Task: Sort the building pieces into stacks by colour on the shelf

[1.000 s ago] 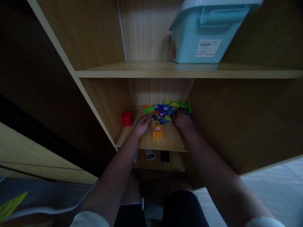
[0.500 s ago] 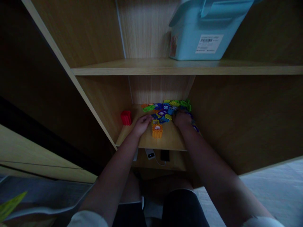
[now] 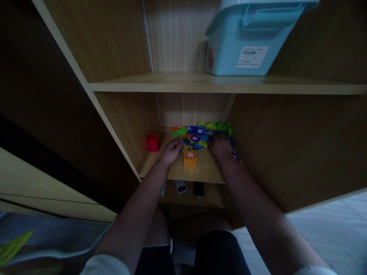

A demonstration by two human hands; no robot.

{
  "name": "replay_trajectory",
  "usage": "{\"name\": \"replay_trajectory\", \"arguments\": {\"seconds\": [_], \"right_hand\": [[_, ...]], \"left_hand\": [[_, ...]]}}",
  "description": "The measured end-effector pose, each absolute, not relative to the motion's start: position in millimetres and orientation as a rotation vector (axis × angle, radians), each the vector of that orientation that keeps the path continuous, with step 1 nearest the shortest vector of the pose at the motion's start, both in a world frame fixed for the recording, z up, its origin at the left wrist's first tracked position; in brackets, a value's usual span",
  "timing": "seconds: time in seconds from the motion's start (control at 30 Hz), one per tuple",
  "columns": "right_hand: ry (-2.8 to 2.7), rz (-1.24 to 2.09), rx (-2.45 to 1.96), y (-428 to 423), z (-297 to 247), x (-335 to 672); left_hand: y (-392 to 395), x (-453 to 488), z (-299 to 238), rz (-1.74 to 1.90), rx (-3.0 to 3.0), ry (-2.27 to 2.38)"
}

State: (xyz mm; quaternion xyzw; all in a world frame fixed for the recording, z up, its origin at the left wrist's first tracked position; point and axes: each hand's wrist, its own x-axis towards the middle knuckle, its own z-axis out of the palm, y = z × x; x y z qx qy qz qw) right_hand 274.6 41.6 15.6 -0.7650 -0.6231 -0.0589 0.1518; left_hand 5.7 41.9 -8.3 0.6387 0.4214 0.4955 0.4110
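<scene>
Colourful toothed plastic building pieces [image 3: 195, 138] lie in a loose pile at the back of the lower shelf, blue, purple, green, yellow and orange. My left hand [image 3: 172, 150] is at the left edge of this pile, its fingers drawn together; what they pinch, if anything, is too small to make out. On the pile's right side rests my right hand [image 3: 220, 147], its fingers bent down among the blue pieces and mostly hidden. Between the hands, nearer the front, stands an orange stack of pieces [image 3: 189, 160]. A red stack of pieces [image 3: 153, 143] stands by the left wall.
A light-blue lidded storage box [image 3: 241, 57] sits on the upper shelf [image 3: 172, 87], above my hands. Wooden side panels [image 3: 286, 145] enclose the space. Beneath the lower shelf [image 3: 206, 170] are a white device with a small screen [image 3: 181, 187], a cable and a dark flat object [image 3: 198, 188].
The view has shifted slightly, with the blue box appearing a little lower. Both hands stay at nearly the same places by the pile.
</scene>
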Motion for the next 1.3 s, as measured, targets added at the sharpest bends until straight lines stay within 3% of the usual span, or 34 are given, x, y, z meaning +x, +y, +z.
{"name": "replay_trajectory", "arguments": {"seconds": [0.47,0.73,1.07,1.3], "right_hand": [[-1.787,-0.131,-2.176,36,22,276],[-1.695,-0.14,-1.816,30,25,281],[-2.089,0.035,-1.351,45,3,285],[-2.119,0.074,-1.494,45,-7,289]], "left_hand": [[44,6,-9,1.25,1.613,1.054],[47,6,-13,1.266,1.618,1.055],[48,6,-16,1.272,1.62,1.039],[43,6,-10,1.267,1.606,1.072]]}}
